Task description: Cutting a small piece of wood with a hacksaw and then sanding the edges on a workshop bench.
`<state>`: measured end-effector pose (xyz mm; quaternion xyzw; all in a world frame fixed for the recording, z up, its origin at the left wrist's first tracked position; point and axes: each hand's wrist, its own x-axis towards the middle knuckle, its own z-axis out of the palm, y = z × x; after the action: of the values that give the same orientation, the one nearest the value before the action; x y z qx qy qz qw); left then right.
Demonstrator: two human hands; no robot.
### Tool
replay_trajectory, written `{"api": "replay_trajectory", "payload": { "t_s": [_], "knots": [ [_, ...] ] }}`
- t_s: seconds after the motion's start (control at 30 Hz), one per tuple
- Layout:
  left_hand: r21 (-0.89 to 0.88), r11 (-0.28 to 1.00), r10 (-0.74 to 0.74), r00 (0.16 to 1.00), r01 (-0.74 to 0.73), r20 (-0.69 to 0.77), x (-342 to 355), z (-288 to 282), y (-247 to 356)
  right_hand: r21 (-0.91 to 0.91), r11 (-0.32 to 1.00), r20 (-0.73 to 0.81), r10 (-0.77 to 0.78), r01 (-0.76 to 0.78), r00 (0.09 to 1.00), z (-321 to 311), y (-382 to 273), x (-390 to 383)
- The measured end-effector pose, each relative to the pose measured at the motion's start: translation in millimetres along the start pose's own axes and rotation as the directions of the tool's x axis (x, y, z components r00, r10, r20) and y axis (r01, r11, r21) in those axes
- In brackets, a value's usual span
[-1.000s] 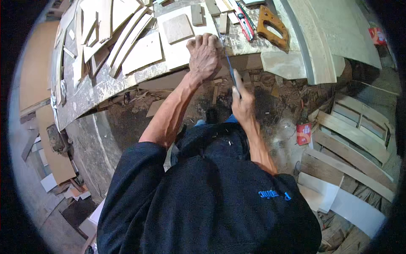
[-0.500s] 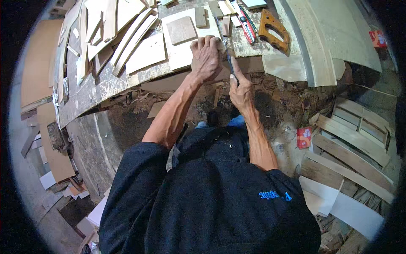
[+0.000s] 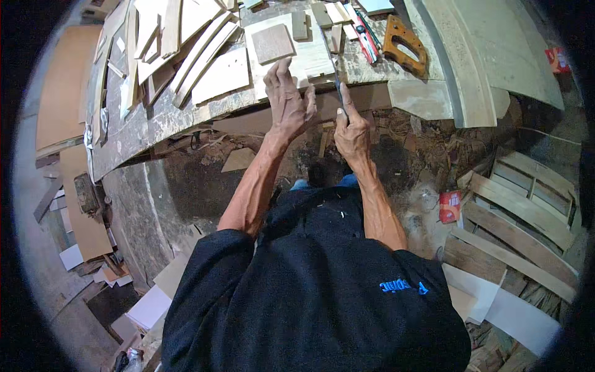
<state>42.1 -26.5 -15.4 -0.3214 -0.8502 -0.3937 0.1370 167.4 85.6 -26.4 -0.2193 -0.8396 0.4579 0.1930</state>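
— How are the hands sitting?

— The right hand [image 3: 351,131] is curling shut around a thin dark tool [image 3: 338,87], fingers folded, thumb running up along it, and the tool is pointing away from the body toward the bench edge. The forearm is rising almost straight up from the black shirt [image 3: 322,291].

— And the other one?

— The left hand [image 3: 288,102] is lying open, fingers apart and stretched forward, pressing flat on a pale wooden board [image 3: 313,59]. Its arm is reaching long from the left shoulder, angling inward.

— Where is that board?

— It is resting at the near edge of the workbench [image 3: 149,127], with the tool's tip just at its right side; I cannot tell whether they are touching. A small brownish square panel [image 3: 273,43] is lying on the board, just beyond the fingertips.

— What is lying around them?

— Curved wooden strips [image 3: 201,53] are spreading to the left, a handsaw with an orange wooden handle [image 3: 404,44] is sitting to the right, and slatted wood frames [image 3: 527,217] are lying on the floor on the right.
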Motion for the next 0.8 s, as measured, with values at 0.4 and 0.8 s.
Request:
{"api": "replay_trajectory", "payload": {
  "t_s": [0.4, 0.8],
  "knots": [
    [0.248, 0.964, 0.060, 0.987, -0.096, 0.148, 18.4, 40.7, -1.8, 0.012, 0.998, -0.037, -0.063, 0.063, 0.997, 2.0, 8.7, -0.7],
    [0.255, 0.947, 0.153, 0.972, -0.195, 0.176, 24.8, 41.5, -9.0, 0.050, 0.999, 0.063, 0.002, -0.005, 0.998, -20.7, 1.0, -18.3]
  ]
}}
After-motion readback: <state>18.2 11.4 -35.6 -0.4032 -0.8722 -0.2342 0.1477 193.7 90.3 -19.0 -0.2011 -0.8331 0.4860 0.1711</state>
